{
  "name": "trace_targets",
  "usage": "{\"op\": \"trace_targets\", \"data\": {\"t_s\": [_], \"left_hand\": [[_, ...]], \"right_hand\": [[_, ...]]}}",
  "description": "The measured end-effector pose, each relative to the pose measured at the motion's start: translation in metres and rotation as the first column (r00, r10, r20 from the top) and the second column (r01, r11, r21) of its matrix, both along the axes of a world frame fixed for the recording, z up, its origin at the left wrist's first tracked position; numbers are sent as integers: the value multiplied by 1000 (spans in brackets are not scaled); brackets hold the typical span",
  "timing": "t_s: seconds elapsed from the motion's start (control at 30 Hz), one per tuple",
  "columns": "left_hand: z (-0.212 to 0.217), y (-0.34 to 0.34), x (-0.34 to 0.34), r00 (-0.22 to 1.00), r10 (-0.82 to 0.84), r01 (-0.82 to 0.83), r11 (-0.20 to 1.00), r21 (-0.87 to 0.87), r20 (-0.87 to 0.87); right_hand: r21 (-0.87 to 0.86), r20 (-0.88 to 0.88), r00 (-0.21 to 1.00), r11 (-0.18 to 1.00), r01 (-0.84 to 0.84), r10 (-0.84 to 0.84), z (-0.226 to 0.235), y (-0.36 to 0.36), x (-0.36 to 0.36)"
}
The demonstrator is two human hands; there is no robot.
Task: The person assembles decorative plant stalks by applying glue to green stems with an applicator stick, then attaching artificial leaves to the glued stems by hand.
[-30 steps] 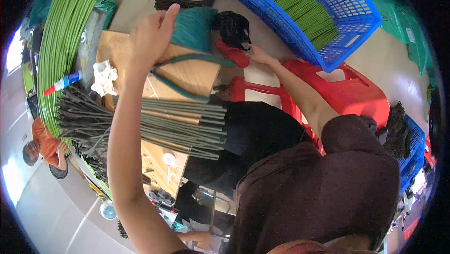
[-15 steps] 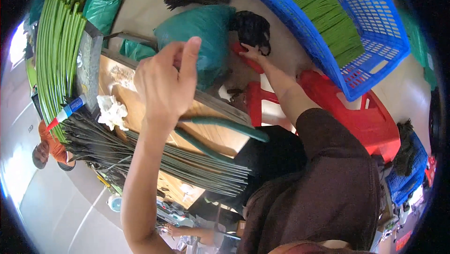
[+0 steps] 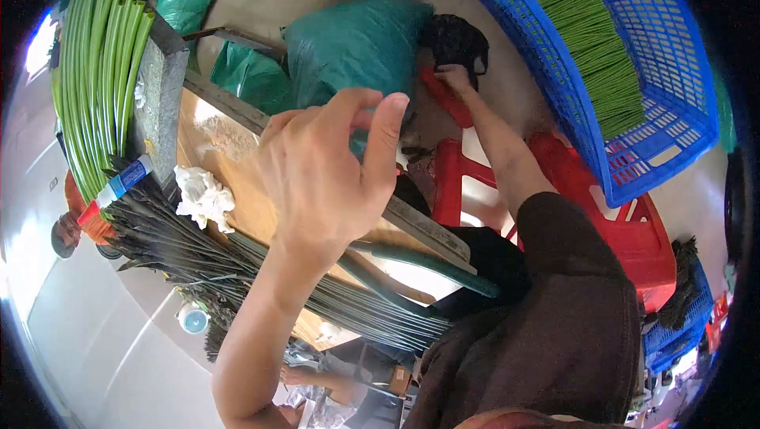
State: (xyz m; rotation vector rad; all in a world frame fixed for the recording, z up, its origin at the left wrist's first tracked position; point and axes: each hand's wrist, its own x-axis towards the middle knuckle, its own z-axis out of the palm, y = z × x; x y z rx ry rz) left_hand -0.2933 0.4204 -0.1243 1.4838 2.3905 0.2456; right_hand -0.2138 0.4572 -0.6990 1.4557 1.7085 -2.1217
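My left hand [image 3: 332, 164] is raised over the wooden tabletop [image 3: 245, 199], palm down, its fingers loosely bent and the thumb held apart. Nothing shows in it. Below its wrist lies a tool with two long dark-green handles [image 3: 431, 263]; its head is hidden. Beside that lies a bundle of dark thin stems [image 3: 380, 314]. My right hand [image 3: 455, 79] reaches far down to the right, against a black plastic bag [image 3: 457, 43] near a red plastic piece [image 3: 450, 100]. Its fingers look curled in, and what they grip is hidden.
A teal plastic sack [image 3: 356, 45] stands beyond the table. At right, a blue basket [image 3: 609, 164] of green stems sits over a red stool [image 3: 617, 231]. Tall green stems [image 3: 99, 73], a glue tube [image 3: 119, 187] and crumpled white tissue [image 3: 204, 198] are at left.
My left hand has moved right and a little lower, fingers more loosely bent. My right hand's spread fingers have curled in beside the black bag. The whole view has shifted slightly.
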Motion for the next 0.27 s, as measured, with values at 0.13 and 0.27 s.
{"op": "trace_targets", "data": {"t_s": [0.13,0.27], "left_hand": [[-2,2,8,999,-1,-3,996,94,49],[-2,6,14,999,-1,-4,991,134,38]], "right_hand": [[-210,-191,826,844,493,-530,76,44,39],[-729,-272,580,558,397,-768,125,72,75]]}}
